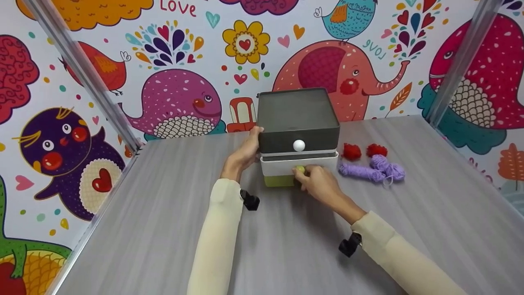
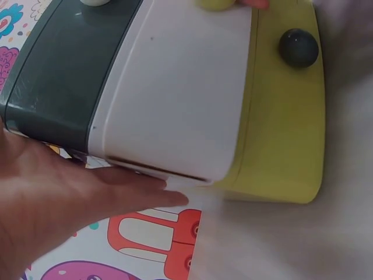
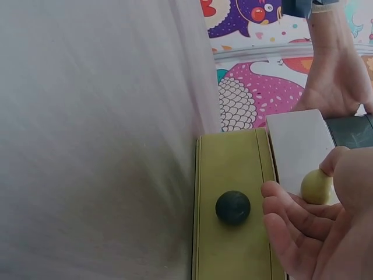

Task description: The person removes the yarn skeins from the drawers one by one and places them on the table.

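A three-tier drawer box (image 1: 298,108) stands on the table, dark grey on top, with a white drawer (image 2: 175,87) in the middle and a yellow-green drawer (image 2: 285,122) at the bottom. The white drawer's front sticks out a little past the grey tier. With thumb and fingers, my right hand (image 1: 321,184) pinches the white drawer's yellow-green knob (image 3: 316,188). Against the left side of the box rests my left hand (image 1: 245,151), thumb extended; its other fingers are mostly hidden. A white knob (image 1: 299,145) marks the top tier, a dark knob (image 3: 233,207) the bottom one.
Right of the box lie two red yarn bundles (image 1: 351,151), and in front of them purple yarn skeins (image 1: 362,172). The grey wood-grain table (image 1: 176,196) ends at patterned walls with metal corner posts (image 1: 88,78).
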The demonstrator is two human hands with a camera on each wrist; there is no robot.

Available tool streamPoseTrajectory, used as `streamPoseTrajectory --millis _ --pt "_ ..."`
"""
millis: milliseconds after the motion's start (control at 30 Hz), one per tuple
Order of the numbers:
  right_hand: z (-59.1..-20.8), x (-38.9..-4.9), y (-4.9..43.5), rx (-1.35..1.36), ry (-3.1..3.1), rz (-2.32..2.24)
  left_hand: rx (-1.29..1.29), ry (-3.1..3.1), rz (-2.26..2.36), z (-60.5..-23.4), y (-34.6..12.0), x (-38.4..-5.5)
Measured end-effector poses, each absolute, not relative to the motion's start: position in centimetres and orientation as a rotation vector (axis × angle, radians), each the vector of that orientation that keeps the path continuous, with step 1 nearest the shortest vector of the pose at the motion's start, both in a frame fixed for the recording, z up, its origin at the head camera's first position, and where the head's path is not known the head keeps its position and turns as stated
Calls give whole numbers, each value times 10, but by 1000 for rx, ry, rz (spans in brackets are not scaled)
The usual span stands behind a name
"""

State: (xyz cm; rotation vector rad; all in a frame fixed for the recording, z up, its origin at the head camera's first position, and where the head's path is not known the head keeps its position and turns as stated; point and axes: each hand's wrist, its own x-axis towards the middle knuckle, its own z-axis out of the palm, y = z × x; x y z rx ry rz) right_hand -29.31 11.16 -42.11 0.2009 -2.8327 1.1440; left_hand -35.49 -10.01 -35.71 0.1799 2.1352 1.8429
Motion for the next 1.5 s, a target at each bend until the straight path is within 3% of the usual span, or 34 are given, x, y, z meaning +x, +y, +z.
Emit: streamPoseTrajectory --millis 833,1500 --pt "-427 -312 113 268 -2738 1122 137 2167 1845 -354 -94 -352" --pt "-439 -308 109 99 -2602 1525 173 2157 1864 -356 -98 -354"
